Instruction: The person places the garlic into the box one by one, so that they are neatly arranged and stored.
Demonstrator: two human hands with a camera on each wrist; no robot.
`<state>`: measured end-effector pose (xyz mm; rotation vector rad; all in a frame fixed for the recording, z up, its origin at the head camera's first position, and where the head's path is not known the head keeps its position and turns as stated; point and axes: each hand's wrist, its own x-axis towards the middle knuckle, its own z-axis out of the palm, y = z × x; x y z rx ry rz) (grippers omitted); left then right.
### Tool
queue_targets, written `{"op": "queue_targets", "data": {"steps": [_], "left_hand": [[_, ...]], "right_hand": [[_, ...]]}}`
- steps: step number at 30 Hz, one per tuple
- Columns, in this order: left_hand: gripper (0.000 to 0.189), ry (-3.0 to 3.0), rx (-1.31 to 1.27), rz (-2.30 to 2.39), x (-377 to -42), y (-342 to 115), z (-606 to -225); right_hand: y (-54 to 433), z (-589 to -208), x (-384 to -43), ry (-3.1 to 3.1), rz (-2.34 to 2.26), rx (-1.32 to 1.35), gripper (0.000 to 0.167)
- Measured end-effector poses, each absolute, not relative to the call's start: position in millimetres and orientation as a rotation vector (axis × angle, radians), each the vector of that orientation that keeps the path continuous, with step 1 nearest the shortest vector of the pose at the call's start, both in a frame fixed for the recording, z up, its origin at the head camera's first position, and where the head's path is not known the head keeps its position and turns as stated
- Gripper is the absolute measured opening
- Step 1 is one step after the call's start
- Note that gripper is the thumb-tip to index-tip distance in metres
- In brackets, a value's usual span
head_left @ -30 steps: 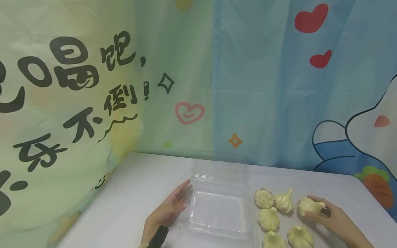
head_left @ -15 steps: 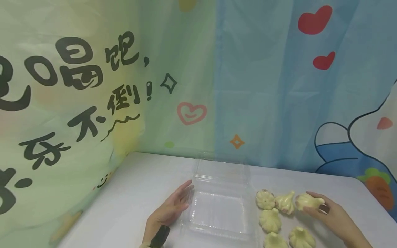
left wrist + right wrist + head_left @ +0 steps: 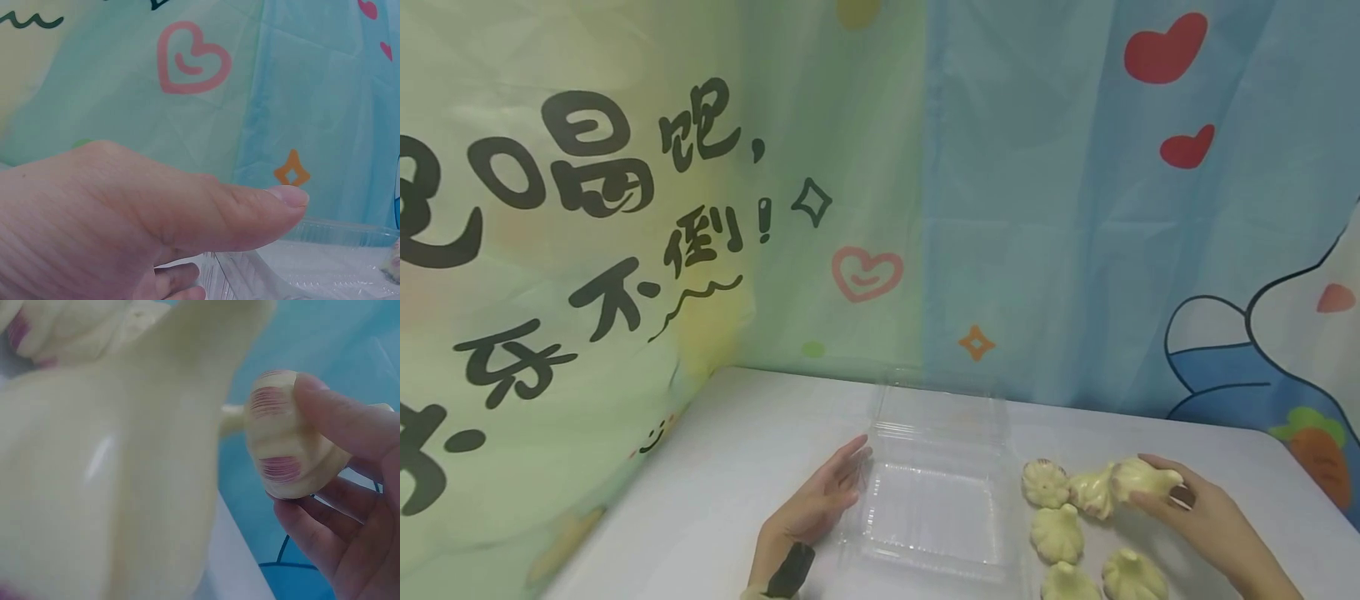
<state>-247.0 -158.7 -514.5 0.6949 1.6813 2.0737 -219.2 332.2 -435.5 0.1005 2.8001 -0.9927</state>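
Observation:
My right hand pinches a cream-coloured garlic bulb between thumb and fingers, above the table's right side. Purple streaks mark that held garlic bulb in the right wrist view. Just left of it lies another garlic bulb, partly covered by the held one. An opened clear plastic box lies in the middle, its lid folded back toward the curtain. At the box's left side rests my left hand, fingers against the wall. Its thumb stretches out straight in the left wrist view.
More garlic bulbs lie right of the box: one at the back, one in the middle, and two nearer the front edge. A printed curtain hangs behind the white table.
My right hand has moved slightly left and up with the garlic bulb, which now overlaps the neighbouring bulb in the head view. The left hand stays by the box.

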Motion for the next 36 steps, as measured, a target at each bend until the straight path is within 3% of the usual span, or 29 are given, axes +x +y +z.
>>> {"op": "queue_targets", "data": {"steps": [26, 36], "left_hand": [[0.077, 1.655, 0.554, 2.087, -245, -155, -511], [0.076, 1.635, 0.547, 2.098, -245, -155, -509]], "right_hand": [[312, -420, -218, 2.808, -1.002, 0.101, 0.093], [307, -421, -215, 2.805, -1.118, -0.003, 0.082]]}}
